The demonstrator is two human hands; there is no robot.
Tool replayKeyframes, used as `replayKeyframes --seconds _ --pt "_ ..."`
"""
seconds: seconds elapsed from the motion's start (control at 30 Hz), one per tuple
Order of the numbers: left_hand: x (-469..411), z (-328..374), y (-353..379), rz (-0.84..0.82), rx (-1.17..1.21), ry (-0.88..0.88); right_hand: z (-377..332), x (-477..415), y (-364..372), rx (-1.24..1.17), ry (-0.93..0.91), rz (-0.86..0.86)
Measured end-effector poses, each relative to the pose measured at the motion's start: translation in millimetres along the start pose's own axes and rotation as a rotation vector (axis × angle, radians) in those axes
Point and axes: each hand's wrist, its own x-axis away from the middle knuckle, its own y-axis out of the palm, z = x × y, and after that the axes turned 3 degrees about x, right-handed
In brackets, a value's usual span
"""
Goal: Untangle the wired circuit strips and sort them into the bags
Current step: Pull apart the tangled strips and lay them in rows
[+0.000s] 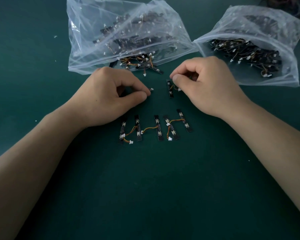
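In the head view, the left hand (111,97) rested on the dark green counter (154,187) with its fingers curled, thumb and forefinger pinching a small white connector (151,89) that just showed past the fingertips. The right hand (206,84) was curled too, thumb and forefinger closed at the far end of a short black circuit strip (170,90) with an orange wire. Whether they gripped the board or its wire could not be told. That strip lay on the counter between the two hands.

Nearer the person, a row of five black strips (156,127) lay side by side, linked by orange and yellow wires with white plugs.

Beyond the hands sat two clear plastic bags, both holding many more strips. The left bag (128,32) had a tangle of strips (142,64) spilling from its mouth, and the right bag (260,25) lay open just beside the right hand.
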Motion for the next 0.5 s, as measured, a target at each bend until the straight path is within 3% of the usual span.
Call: replayKeyframes --seconds 0.23,0.5 --pt "-9.3 2.1 4.1 -0.101 0.063 0.039 2.5 -0.8 0.8 0.016 -0.035 -0.033" --pt "-10.9 -1.7 7.0 0.055 -0.026 0.048 1.6 -0.1 0.7 0.026 -0.028 -0.037"
